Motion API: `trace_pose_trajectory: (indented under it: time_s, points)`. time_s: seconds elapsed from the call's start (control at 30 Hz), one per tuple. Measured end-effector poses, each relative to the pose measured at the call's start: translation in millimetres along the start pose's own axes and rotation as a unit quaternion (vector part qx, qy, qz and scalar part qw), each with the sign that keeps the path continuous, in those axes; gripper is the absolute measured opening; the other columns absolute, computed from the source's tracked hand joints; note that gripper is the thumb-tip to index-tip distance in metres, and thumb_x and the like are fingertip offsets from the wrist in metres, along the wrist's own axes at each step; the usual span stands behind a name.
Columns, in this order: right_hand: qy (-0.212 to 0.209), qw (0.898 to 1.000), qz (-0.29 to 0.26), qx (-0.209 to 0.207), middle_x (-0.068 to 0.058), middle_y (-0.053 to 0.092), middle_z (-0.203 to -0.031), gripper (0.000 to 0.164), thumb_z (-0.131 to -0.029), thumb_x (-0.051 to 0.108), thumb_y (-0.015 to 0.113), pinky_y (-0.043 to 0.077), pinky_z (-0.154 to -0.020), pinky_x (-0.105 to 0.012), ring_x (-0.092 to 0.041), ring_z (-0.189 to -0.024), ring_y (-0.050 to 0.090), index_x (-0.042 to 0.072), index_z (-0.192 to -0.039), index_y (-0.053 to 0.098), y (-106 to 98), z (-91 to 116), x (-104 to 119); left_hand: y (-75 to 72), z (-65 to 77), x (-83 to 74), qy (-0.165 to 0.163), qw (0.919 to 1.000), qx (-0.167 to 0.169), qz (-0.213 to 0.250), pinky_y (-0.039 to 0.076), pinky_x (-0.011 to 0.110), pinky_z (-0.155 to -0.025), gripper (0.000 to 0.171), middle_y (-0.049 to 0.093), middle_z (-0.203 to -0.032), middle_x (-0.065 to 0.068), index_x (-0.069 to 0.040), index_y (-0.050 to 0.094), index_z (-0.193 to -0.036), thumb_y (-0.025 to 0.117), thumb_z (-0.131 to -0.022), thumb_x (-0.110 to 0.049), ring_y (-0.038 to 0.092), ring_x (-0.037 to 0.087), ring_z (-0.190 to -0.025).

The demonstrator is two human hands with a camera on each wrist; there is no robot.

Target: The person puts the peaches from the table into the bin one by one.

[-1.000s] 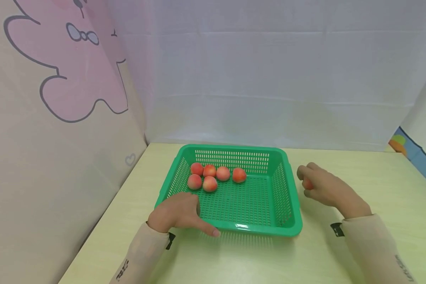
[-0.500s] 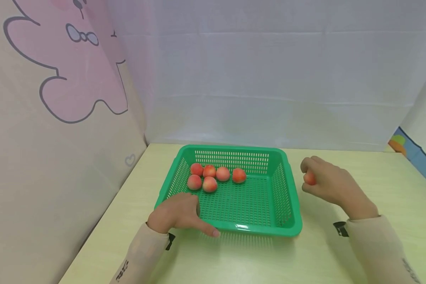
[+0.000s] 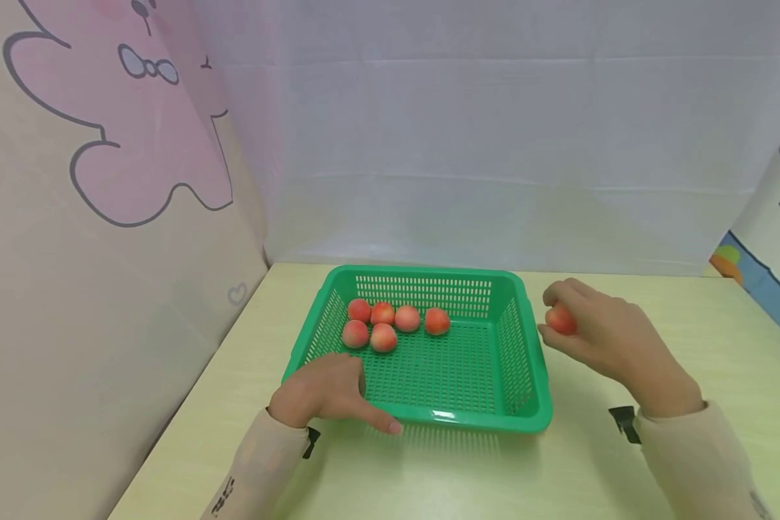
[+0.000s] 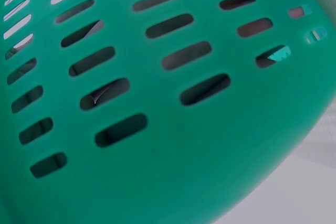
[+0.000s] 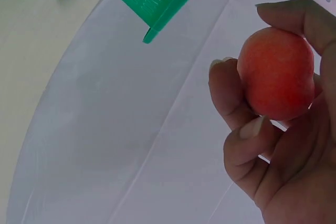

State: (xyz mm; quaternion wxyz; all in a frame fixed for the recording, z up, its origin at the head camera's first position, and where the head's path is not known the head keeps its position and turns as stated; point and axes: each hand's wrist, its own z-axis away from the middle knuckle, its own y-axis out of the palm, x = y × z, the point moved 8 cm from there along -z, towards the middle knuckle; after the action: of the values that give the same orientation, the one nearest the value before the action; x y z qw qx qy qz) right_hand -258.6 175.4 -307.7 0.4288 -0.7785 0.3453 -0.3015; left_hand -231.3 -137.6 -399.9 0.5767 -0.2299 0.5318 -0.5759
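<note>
A green plastic basket [image 3: 533, 361] stands on the table, with several red-orange peaches [image 3: 383, 337] in its far left part. My left hand [image 3: 325, 390] grips the basket at its near left corner, the thumb stretched along the front rim; the other fingertips are hidden. Only perforated basket wall [image 4: 157, 145] fills the left wrist view. Just outside the basket's right rim, my right hand [image 3: 601, 336] holds one peach [image 5: 277, 72] above the table. In the right wrist view, thumb and fingers curl round that peach.
The pale wooden table [image 3: 468, 484] extends in front and to the right of the basket. A whitish curtain [image 3: 494, 144] hangs along the back edge. At the left rises a cloth wall [image 3: 104, 303] with a pink cartoon figure.
My right hand, holding the peach, has drifted slightly right, then back left towards the basket rim, and more of the peach shows. The left hand and the basket stay in place.
</note>
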Motion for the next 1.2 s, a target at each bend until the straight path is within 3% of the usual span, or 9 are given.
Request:
trace_pose_trajectory:
  time_s: [0.27, 0.5, 1.0, 1.2]
  points:
    - [-0.032, 0.999, 0.023, -0.021, 0.006, 0.056, -0.092, 0.03, -0.077, 0.024, 0.073, 0.038, -0.043, -0.028, -0.008, -0.057, 0.047, 0.017, -0.1, 0.055, -8.0, 0.5, 8.5, 0.3, 0.0, -0.3, 0.002, 1.0, 0.004, 0.008, 0.031, 0.028, -0.046, 0.066, 0.036, -0.055, -0.01, -0.024, 0.057, -0.07, 0.065, -0.048, -0.086, 0.036, 0.009, -0.051]
    - [-0.053, 0.997, 0.032, -0.042, 0.006, 0.051, -0.101, 0.027, -0.075, 0.02, 0.07, 0.035, -0.039, -0.027, -0.006, -0.056, 0.048, 0.018, -0.099, 0.058, -15.5, 0.8, 16.7, 0.4, -0.5, -0.4, 0.003, 1.0, 0.004, 0.006, 0.03, 0.028, -0.046, 0.066, 0.035, -0.054, -0.011, -0.024, 0.056, -0.069, 0.064, -0.049, -0.086, 0.036, 0.009, -0.051]
    - [-0.061, 0.997, 0.029, -0.03, -0.002, 0.044, -0.105, 0.032, -0.072, 0.012, 0.072, 0.032, -0.037, -0.024, -0.006, -0.048, 0.042, 0.019, -0.101, 0.06, -13.1, -0.4, 19.3, 0.6, -1.3, -0.1, 0.008, 0.9999, 0.003, 0.008, 0.036, 0.028, -0.05, 0.065, 0.045, -0.059, -0.01, -0.027, 0.058, -0.076, 0.064, -0.049, -0.086, 0.043, 0.009, -0.056]
    - [-0.062, 0.997, 0.032, -0.034, -0.001, 0.045, -0.104, 0.031, -0.074, 0.014, 0.071, 0.032, -0.037, -0.024, -0.005, -0.048, 0.041, 0.019, -0.102, 0.06, -14.7, -0.7, 19.8, 0.6, -0.7, 1.2, -0.003, 1.0, -0.003, -0.006, 0.027, 0.028, -0.044, 0.07, 0.03, -0.051, -0.01, -0.022, 0.049, -0.063, 0.062, -0.046, -0.089, 0.031, 0.009, -0.047]
